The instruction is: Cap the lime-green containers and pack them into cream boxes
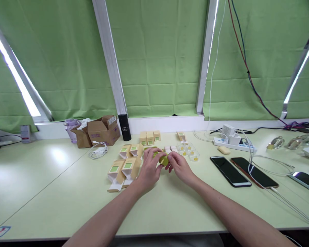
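My left hand [151, 164] is closed around a small olive-green round object [164, 161], held just above the table. The thumb and fingers of my right hand [179, 164] pinch together at the object's right edge. Whether a small piece is between those fingertips is too small to tell. Left of my hands lie several yellow-tan small cartons [128, 166] with green squares and flaps open. Just beyond my hands sit small pale pink pieces [173, 148], partly hidden. Clear plastic cups [194, 156] with yellow bits stand to their right.
Closed small boxes [150, 138] stand farther back, with another carton [181, 136] to their right. A cardboard box [103, 130] and a black cylinder [124, 127] are at back left. Phones [230, 171], cables and a power strip [218, 141] occupy the right side.
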Motion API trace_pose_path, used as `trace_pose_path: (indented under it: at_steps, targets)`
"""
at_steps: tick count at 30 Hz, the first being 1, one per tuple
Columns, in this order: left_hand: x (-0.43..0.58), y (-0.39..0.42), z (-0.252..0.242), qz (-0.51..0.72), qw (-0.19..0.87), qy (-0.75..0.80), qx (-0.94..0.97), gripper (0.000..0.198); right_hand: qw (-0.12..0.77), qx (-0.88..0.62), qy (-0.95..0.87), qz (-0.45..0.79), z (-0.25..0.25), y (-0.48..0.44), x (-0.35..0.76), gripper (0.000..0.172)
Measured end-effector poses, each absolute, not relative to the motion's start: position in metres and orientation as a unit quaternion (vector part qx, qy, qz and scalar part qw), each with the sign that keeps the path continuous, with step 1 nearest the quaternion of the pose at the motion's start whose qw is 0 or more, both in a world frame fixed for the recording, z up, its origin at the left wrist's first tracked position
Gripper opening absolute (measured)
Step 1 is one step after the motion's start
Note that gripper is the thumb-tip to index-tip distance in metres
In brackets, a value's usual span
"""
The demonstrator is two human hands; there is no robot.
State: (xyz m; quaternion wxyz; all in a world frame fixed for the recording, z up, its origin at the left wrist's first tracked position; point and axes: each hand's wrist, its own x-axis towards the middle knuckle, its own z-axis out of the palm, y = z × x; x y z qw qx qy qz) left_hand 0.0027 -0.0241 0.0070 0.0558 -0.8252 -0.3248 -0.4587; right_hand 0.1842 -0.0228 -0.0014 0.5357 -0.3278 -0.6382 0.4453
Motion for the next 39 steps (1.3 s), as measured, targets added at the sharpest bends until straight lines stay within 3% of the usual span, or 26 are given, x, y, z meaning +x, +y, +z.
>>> trace_pose_path:
  at_steps: [11, 18, 23, 29, 35, 39]
  targets:
    - [0.003, -0.019, 0.01, -0.523, -0.077, -0.397, -0.751, 0.041, 0.593, -0.377, -0.603, 0.377, 0.004, -0.015, 0.2, 0.048]
    - [0.001, -0.012, 0.008, -0.544, -0.175, -0.44, -0.693, 0.042, 0.615, -0.438, -0.608, 0.245, 0.006, -0.002, 0.216, 0.026]
    - [-0.001, -0.006, 0.006, -0.556, -0.276, -0.426, -0.658, 0.049, 0.522, -0.503, -0.683, 0.085, -0.004, -0.001, 0.217, 0.01]
    - [-0.002, -0.003, 0.005, -0.597, -0.411, -0.348, -0.595, 0.055, 0.423, -0.509, -0.749, -0.035, -0.018, 0.006, 0.211, 0.017]
    - [-0.005, -0.004, 0.007, -0.6, -0.468, -0.329, -0.558, 0.06, 0.319, -0.535, -0.774, -0.11, -0.019, 0.008, 0.203, 0.038]
    - [-0.005, -0.004, 0.005, -0.601, -0.48, -0.32, -0.553, 0.061, 0.263, -0.526, -0.793, -0.159, -0.018, 0.013, 0.196, 0.031]
